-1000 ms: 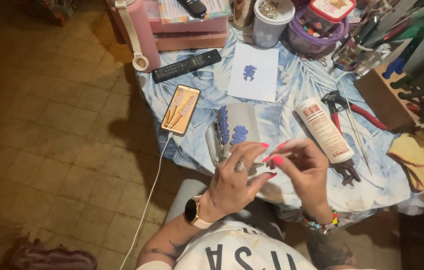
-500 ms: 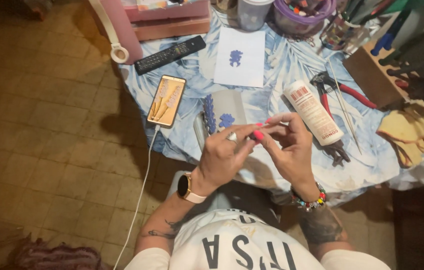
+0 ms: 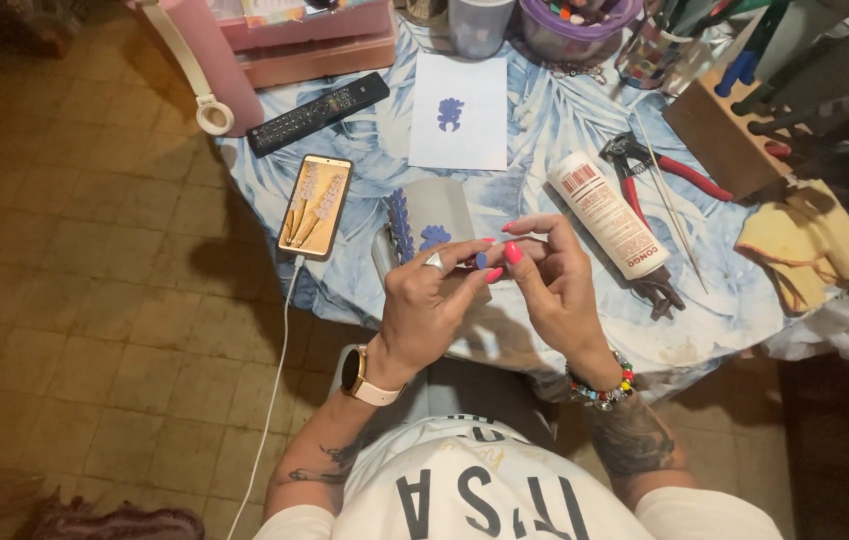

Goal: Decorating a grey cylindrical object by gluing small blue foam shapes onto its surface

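Lit phone screen, tall rectangle, warm beige with purple flower sprigs, lies left on desk. White glue tube, red-printed label, lies diagonally at right, beside red-handled pliers.

A round table draped in a pale blue leaf-print cloth fills the upper right. Left of the table and beneath it spreads a floor of square brown tiles, dimly lit in warm light, darkest in the table's shadow.
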